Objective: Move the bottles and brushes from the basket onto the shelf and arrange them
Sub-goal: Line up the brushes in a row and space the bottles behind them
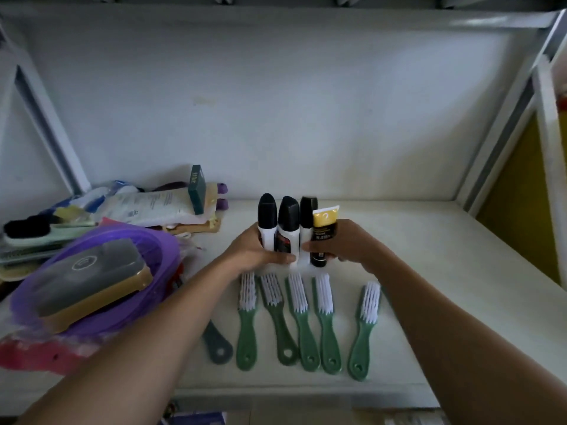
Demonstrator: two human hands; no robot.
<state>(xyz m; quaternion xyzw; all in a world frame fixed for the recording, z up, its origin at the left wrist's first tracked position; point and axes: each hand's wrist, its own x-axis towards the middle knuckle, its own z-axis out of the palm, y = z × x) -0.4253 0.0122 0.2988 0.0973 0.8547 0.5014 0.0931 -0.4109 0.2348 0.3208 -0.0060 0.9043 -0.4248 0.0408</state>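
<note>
On the shelf (414, 240), both hands (306, 250) clasp the upright bottles (288, 228) together.

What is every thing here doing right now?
Three black-capped bottles: upright, bunched together, held.
Yellow tube: upright, held by right hand.
Left hand: wrapped around the bottles.
Five green brushes: lying flat in a row, bristles up.
Purple basket: holds a big gold-edged brush.
</note>
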